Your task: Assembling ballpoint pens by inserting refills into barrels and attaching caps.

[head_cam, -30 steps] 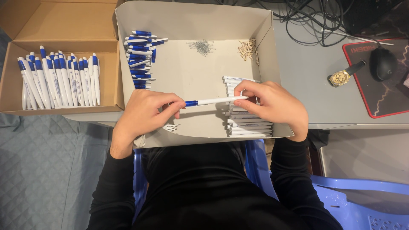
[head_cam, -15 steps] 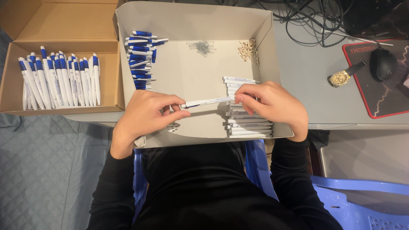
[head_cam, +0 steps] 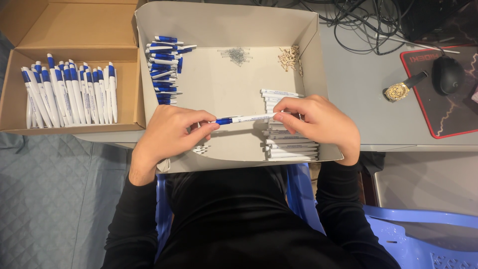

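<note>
Bare tray floor is lying open ahead of the left hand. White barrels are crowding under the right hand; blue caps and tray walls are hemming the sides.

Two open cardboard boxes side-by-side

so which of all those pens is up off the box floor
The blue and white pen held level between the left hand and right hand, over the white box. The others lie in rows or stacks.
</note>
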